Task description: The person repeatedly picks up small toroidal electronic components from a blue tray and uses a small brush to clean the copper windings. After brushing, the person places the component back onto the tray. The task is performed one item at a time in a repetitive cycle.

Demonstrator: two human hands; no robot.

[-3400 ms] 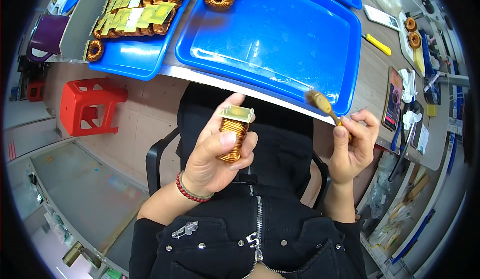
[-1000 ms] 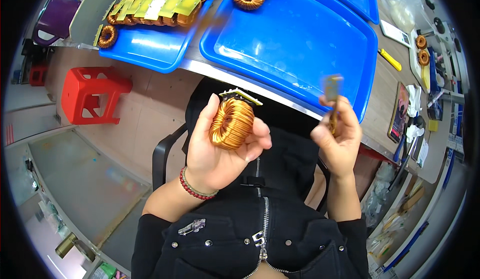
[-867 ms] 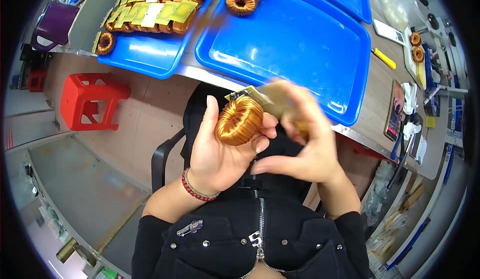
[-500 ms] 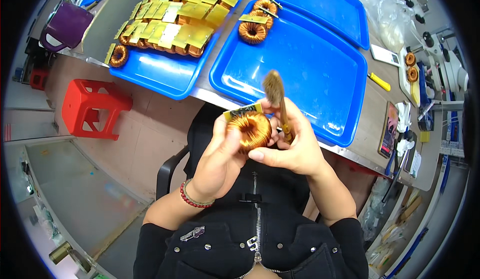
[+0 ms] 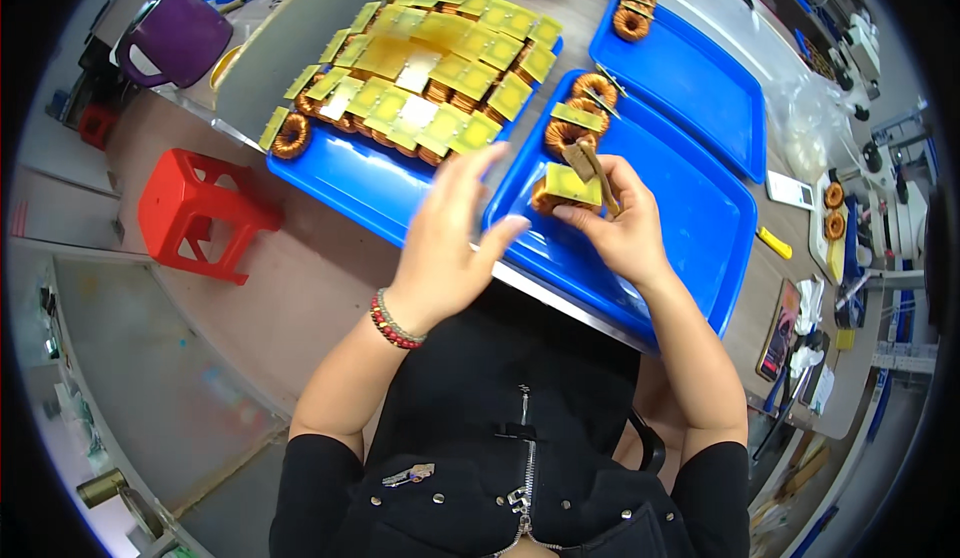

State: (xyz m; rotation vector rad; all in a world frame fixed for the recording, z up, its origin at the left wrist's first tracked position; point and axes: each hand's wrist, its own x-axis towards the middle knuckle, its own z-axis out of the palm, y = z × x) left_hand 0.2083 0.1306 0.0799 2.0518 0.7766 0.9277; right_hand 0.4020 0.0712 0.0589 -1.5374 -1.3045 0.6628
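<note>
My right hand (image 5: 632,226) grips a copper-wound toroid coil with a yellow circuit board (image 5: 573,186) on its upper side, over the left part of the middle blue tray (image 5: 680,258). The same hand also keeps a brush (image 5: 583,161) between its fingers, bristles pointing up and away. My left hand (image 5: 440,243) is empty, fingers spread and slightly blurred, in front of the left blue tray (image 5: 345,180). On that tray sit rows of coils topped with yellow boards (image 5: 400,108). Several more coils (image 5: 570,138) line the middle tray's far left corner.
Another blue tray (image 5: 690,88) with a few coils lies at the back right. A yellow-handled tool (image 5: 775,243), a phone (image 5: 778,333) and a white device (image 5: 790,190) lie on the right of the bench. A red stool (image 5: 200,208) stands on the floor at left.
The coil has gone from both hands near my body to the right hand alone, forward over the middle tray. My left hand has let go and moved forward. The camera view has shifted.
</note>
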